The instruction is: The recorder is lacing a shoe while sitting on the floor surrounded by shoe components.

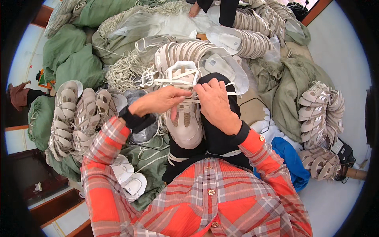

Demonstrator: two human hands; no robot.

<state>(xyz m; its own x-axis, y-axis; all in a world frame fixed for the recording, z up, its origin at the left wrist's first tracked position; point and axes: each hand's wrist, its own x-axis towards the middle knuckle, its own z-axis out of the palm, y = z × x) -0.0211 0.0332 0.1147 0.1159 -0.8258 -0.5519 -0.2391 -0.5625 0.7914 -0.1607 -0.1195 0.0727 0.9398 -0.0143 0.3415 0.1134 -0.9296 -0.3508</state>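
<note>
A beige sneaker (184,131) with a mesh toe rests on my lap, its toe toward me. White lace (179,81) runs across its tongue, and loose lengths stretch to both sides. My left hand (161,101) is at the sneaker's left side, fingers apart and pointing across the lacing; I see nothing held in it. My right hand (216,103) bends over the right edge of the lacing with fingertips pinched together at the lace. A strand of lace shows past its far side. The exact grip is partly hidden by the fingers.
Stacked beige shoe uppers stand ahead (185,53), at the left (65,118) and at the right (316,114). A heap of white laces (128,73) lies ahead left. Green sacks (79,65) surround the place. A blue cloth (290,162) lies by my right arm. Another person's foot (194,10) shows far ahead.
</note>
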